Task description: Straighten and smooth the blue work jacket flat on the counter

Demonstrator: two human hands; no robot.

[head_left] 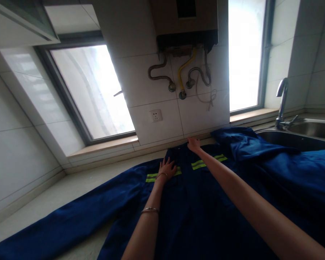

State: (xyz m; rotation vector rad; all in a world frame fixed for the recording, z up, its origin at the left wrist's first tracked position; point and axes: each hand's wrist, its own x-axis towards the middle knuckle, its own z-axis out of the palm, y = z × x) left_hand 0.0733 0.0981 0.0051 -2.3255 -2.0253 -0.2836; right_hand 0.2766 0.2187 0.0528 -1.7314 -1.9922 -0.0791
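While the blue work jacket (pixel 195 209) is spread flat across the countertop (pixel 56 195) beside the sink (pixel 300 139), it is pinned by the left hand (pixel 167 168), fingers splayed, and its collar edge is pinched by the right hand (pixel 194 144).

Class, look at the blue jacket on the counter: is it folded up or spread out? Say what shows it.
Spread out. The jacket lies flat on the counter, one sleeve stretched out sideways. The left hand rests flat on it; the right hand touches its far edge.
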